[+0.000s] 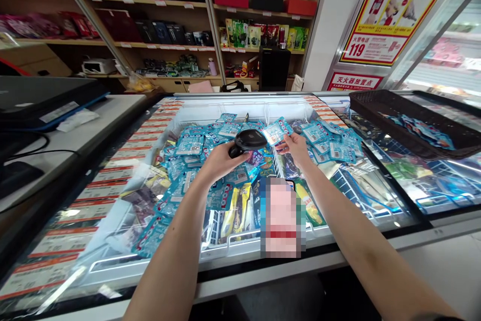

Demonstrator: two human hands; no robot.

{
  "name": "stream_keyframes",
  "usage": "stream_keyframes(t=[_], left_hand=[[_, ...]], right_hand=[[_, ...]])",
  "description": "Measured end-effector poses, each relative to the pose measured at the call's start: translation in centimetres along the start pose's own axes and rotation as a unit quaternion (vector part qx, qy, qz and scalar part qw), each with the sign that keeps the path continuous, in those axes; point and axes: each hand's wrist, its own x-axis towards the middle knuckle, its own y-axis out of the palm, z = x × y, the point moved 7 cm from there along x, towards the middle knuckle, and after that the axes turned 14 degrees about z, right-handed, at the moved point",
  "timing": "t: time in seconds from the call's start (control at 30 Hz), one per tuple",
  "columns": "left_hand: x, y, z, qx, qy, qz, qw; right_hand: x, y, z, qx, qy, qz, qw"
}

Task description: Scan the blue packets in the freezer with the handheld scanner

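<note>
Left hand is closed firmly around the grip of a black handheld barcode scanner, with the head sitting above the fingers. Can't tell which way its window faces from this view. Right hand is partly open, pinching a flat blue packet by its lower edge between the fingertips. The packet sits just beside the scanner head, not touching it, and is tilted up with its white label side showing.

Hold looks sound: an edge pinch keeps the fingers off most of the printed face. Best kept that way, with the label flat and unshadowed, square to the scanner head, and the gap small.

Both hands are over an open chest freezer, above a loose heap of matching blue packets. More of them lie to the right, and yellow-wrapped ice bars sit nearer the front. Pixelated object at the front of the freezer: too blurred to identify. Dark plastic basket rests on the right side, with more blue packets inside. Counter at left holds a dark laptop-like device. Shelves of boxed goods stand behind the freezer.
</note>
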Motion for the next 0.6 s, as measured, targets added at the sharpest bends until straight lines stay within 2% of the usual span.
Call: stream_keyframes(t=[0.6], left_hand=[[-0.22, 0.69, -0.96, -0.024, 0.017, 0.04, 0.999]], right_hand=[[0.24, -0.41, -0.79, -0.015, 0.026, -0.011, 0.999]])
